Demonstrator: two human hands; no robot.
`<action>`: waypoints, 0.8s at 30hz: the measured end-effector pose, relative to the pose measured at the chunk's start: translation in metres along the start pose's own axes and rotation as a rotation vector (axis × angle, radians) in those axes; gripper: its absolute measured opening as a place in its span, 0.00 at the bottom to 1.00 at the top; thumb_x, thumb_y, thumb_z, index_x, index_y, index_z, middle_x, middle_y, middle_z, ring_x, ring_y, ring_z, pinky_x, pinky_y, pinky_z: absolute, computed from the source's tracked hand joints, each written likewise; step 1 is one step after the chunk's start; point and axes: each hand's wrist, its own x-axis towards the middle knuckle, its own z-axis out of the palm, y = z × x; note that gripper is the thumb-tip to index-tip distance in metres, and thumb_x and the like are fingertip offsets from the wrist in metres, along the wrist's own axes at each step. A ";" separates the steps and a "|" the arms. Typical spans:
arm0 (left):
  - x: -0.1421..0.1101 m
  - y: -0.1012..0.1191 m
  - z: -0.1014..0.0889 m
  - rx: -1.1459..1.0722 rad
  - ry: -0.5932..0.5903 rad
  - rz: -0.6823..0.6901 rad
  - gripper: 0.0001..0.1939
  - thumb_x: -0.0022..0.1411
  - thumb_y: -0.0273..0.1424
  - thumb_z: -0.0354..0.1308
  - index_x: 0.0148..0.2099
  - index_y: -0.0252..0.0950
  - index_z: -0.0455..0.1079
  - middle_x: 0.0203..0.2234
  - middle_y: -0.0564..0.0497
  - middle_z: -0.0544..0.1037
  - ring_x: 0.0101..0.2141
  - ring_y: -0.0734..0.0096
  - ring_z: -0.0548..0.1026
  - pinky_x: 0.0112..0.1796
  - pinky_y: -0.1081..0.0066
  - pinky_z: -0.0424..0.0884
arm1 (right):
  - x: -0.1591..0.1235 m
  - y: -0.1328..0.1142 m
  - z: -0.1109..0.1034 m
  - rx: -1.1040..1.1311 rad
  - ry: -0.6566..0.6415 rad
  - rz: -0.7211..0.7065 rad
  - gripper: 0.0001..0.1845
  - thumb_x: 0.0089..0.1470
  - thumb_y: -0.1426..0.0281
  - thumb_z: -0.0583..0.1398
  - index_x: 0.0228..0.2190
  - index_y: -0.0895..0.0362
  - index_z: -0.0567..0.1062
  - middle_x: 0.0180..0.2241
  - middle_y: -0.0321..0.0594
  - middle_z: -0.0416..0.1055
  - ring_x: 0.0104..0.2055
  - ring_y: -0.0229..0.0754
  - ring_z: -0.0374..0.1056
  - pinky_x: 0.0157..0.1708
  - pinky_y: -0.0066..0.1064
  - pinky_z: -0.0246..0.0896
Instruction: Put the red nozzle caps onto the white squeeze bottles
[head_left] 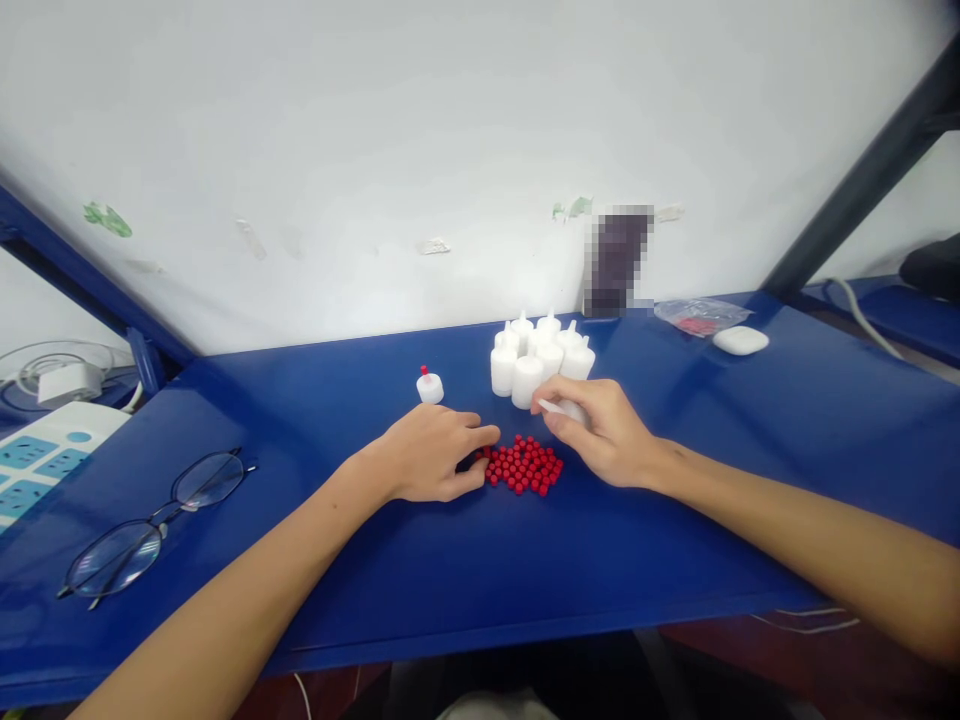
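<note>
A pile of several small red caps (pixel 525 465) lies on the blue table (pixel 480 560) between my hands. My left hand (pixel 431 455) rests knuckles up at the pile's left edge, fingers curled and thumb and forefinger pinching at the caps; what they hold is hidden. My right hand (pixel 600 430) is closed around a small white bottle (pixel 564 407) lying sideways, its nozzle pointing left. Behind it stands a cluster of several white bottles (pixel 536 355) without caps. One white bottle with a red cap (pixel 430 386) stands alone to the left.
Glasses (pixel 150 520) lie at the left front. A power strip (pixel 45 455) and charger (pixel 64 380) sit at the far left. A clear bag with red bits (pixel 694 316) and a white case (pixel 740 340) lie at the back right. A dark diagonal frame bar (pixel 862 170) rises on the right.
</note>
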 end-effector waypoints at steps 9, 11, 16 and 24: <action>0.000 -0.004 0.002 0.009 0.027 0.054 0.12 0.70 0.34 0.46 0.35 0.36 0.64 0.25 0.53 0.70 0.22 0.70 0.68 0.24 0.67 0.55 | 0.001 0.002 -0.001 -0.055 -0.078 0.021 0.11 0.55 0.70 0.52 0.22 0.57 0.67 0.20 0.33 0.64 0.23 0.36 0.57 0.26 0.30 0.47; 0.001 -0.005 0.003 0.010 0.026 0.061 0.12 0.71 0.35 0.45 0.35 0.37 0.64 0.25 0.53 0.70 0.22 0.71 0.68 0.24 0.67 0.55 | 0.000 0.003 -0.001 -0.067 -0.074 0.015 0.12 0.56 0.70 0.52 0.23 0.57 0.67 0.20 0.33 0.64 0.23 0.36 0.57 0.26 0.31 0.47; -0.001 -0.009 0.003 -0.007 0.036 0.053 0.14 0.72 0.34 0.44 0.34 0.36 0.63 0.25 0.53 0.71 0.23 0.71 0.68 0.25 0.69 0.56 | 0.000 0.005 -0.002 -0.020 -0.107 0.020 0.15 0.62 0.67 0.48 0.25 0.57 0.66 0.20 0.32 0.61 0.21 0.34 0.55 0.24 0.29 0.47; -0.001 0.001 -0.004 -0.075 0.435 0.018 0.12 0.73 0.33 0.43 0.40 0.35 0.64 0.24 0.54 0.72 0.24 0.72 0.69 0.27 0.71 0.60 | 0.000 -0.004 -0.001 -0.093 -0.172 -0.096 0.08 0.59 0.74 0.49 0.37 0.56 0.67 0.31 0.37 0.67 0.29 0.38 0.59 0.32 0.31 0.54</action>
